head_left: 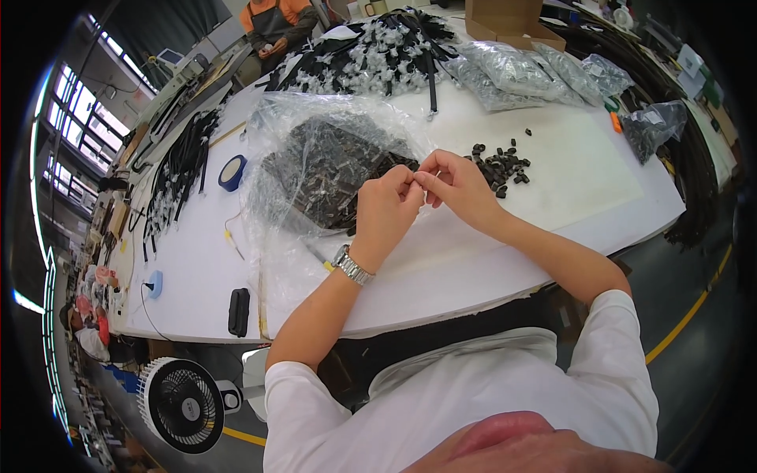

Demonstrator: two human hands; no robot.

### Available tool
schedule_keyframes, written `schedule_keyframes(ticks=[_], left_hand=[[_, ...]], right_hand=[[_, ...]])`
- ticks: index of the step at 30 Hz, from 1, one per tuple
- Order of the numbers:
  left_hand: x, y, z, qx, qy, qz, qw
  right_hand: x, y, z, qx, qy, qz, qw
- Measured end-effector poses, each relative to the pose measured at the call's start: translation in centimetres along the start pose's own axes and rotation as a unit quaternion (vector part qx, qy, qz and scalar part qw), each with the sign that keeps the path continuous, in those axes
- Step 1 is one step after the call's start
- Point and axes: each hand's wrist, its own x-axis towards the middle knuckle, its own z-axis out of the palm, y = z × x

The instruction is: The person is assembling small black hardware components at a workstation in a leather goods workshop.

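My left hand (384, 206), with a silver watch (352, 265) on its wrist, meets my right hand (457, 185) above the near side of the table. Both are closed, fingertips pinched together around something too small to make out. Just beyond my left hand lies a large clear plastic bag (272, 177) filled with small dark pieces (327, 169). To the right of my right hand is a loose pile of small black pieces (498, 167) on the white tabletop (583, 173).
Black straps with white tufts (371, 51) heap at the back; more straps (183, 162) lie left. Clear bags (512, 71) and an open cardboard box (505, 24) stand back right. A blue tape roll (233, 172), black case (239, 311) and fan (183, 404) are left. A person (276, 31) works behind.
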Motion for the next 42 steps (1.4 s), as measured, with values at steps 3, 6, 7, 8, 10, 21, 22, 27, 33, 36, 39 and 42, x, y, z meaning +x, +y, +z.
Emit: schedule_keyframes(ticks=[3, 6, 7, 8, 10, 21, 22, 27, 33, 36, 39, 42], left_hand=[[-0.1, -0.8, 0.5, 0.048, 0.022, 0.033, 0.998], [-0.1, -0.8, 0.9, 0.056, 0.07, 0.072, 0.993], [-0.2, -0.5, 0.8, 0.074, 0.07, 0.075, 0.992], [-0.2, -0.5, 0.6, 0.093, 0.071, 0.078, 0.99], [-0.4, -0.8, 0.3, 0.104, 0.077, 0.083, 0.988], [0.9, 0.3, 1.0, 0.127, 0.057, 0.114, 0.984], [0.5, 0.1, 0.8, 0.093, 0.056, 0.088, 0.99], [-0.8, -0.1, 0.3, 0.005, 0.059, 0.03, 0.998], [-0.5, -0.3, 0.4, 0.008, 0.067, 0.024, 0.997], [-0.4, -0.6, -0.5, 0.091, 0.068, 0.062, 0.992], [0.8, -0.4, 0.9, 0.127, 0.099, 0.162, 0.974], [1.2, -1.4, 1.3, 0.137, 0.11, 0.168, 0.97]], right_hand=[[-0.1, 0.2, 0.1, -0.056, 0.02, -0.008, 0.998], [-0.4, 0.1, -0.1, -0.12, 0.043, -0.015, 0.992], [-0.4, -0.1, -0.1, -0.137, 0.044, -0.02, 0.989], [-0.4, -0.2, 0.0, -0.155, 0.043, -0.025, 0.987], [-0.1, -0.3, 0.3, -0.179, 0.031, -0.026, 0.983], [0.2, 0.6, -1.8, -0.011, -0.006, 0.026, 1.0], [0.2, 1.1, -1.5, 0.044, -0.026, 0.044, 0.998], [1.2, 1.8, 0.5, 0.212, -0.074, 0.078, 0.971], [0.4, 2.0, 0.1, 0.22, -0.048, 0.132, 0.965], [1.0, 1.7, 0.5, 0.233, -0.06, 0.146, 0.96], [0.4, 1.0, -1.2, 0.244, -0.016, 0.153, 0.957], [0.3, 0.8, -1.5, 0.092, 0.044, 0.11, 0.989]])
